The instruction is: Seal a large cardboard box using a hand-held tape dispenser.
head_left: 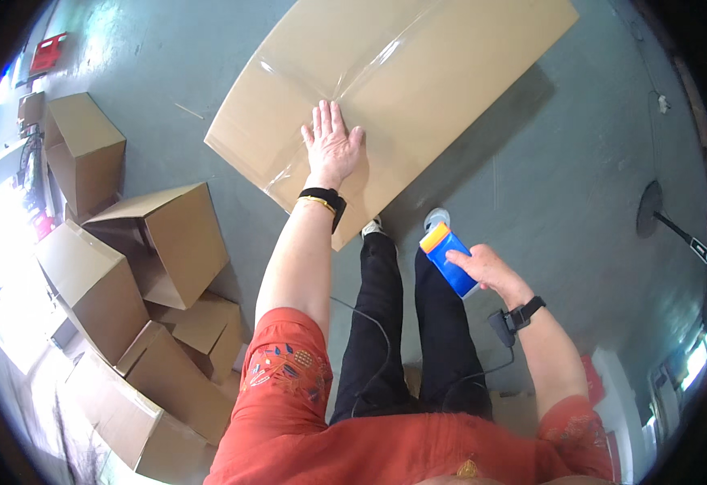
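Observation:
My left hand [333, 149] lies flat on the top of a large brown cardboard box [426, 97], fingers stretched out and thumb apart. Clear tape [386, 53] runs along the seam of that box, and more tape crosses it close to my fingertips. In my right hand [485, 267] is a flat, blue, block-shaped object with an orange end [453, 263], its exact kind unclear. My thumb presses on its upper face, and the rest of the fingers are mostly hidden behind it. The object is held over my right leg, apart from the box.
Several open cardboard boxes [177, 242] stand in a cluster on the left. A round black base with a pole [652, 210] is at the right. Grey floor [515, 190] surrounds the large box, and my shoes [436, 218] are close to its near edge. A cable [381, 331] hangs across my legs.

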The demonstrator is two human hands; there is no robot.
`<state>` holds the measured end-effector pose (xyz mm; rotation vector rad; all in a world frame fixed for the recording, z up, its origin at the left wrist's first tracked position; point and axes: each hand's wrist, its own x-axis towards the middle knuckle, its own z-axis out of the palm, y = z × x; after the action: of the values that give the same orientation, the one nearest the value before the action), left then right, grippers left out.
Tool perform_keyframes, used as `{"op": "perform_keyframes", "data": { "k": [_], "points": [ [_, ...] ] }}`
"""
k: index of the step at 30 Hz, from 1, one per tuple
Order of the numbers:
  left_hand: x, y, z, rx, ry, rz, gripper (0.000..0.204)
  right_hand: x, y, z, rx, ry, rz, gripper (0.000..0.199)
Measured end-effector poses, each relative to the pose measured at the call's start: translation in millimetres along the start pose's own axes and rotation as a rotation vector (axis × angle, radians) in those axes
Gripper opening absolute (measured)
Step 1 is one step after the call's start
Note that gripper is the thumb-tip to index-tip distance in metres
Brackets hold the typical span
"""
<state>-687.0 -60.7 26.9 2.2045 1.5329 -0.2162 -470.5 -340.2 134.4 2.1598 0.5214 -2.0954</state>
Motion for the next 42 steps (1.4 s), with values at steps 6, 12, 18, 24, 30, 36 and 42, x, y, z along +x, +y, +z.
{"op": "perform_keyframes", "data": {
  "k": [6, 12, 18, 24, 30, 36, 42],
  "points": [
    [-53, 7, -30, -0.029, -0.127, -0.02, 0.074, -57, 13, -18, -0.018, 0.063, -0.058, 0.062],
    [-207, -36, -31, -0.124, -0.207, 0.182, 0.057, -153, 19, -37, -0.004, 0.067, -0.07, 0.056],
    [-384, -56, -76, -0.397, -0.486, -0.336, 0.05, -210, 74, -74, -0.007, 0.192, 0.005, 0.056],
    [-511, -112, -75, -0.275, -0.592, -0.778, 0.046, -254, 100, -124, 0.089, 0.226, -0.196, 0.056],
    [-488, -91, -68, -0.091, -0.47, -0.426, 0.026, -299, 75, -152, 0.191, 0.245, -0.226, 0.051],
    [-406, -15, -75, -0.542, -0.086, -0.522, 0.041, -302, 52, -164, 0.082, 0.253, -0.241, 0.054],
    [-344, -6, -70, -0.562, -0.114, -0.501, 0.044, -299, 38, -179, 0.102, 0.244, -0.273, 0.057]
  ]
}}
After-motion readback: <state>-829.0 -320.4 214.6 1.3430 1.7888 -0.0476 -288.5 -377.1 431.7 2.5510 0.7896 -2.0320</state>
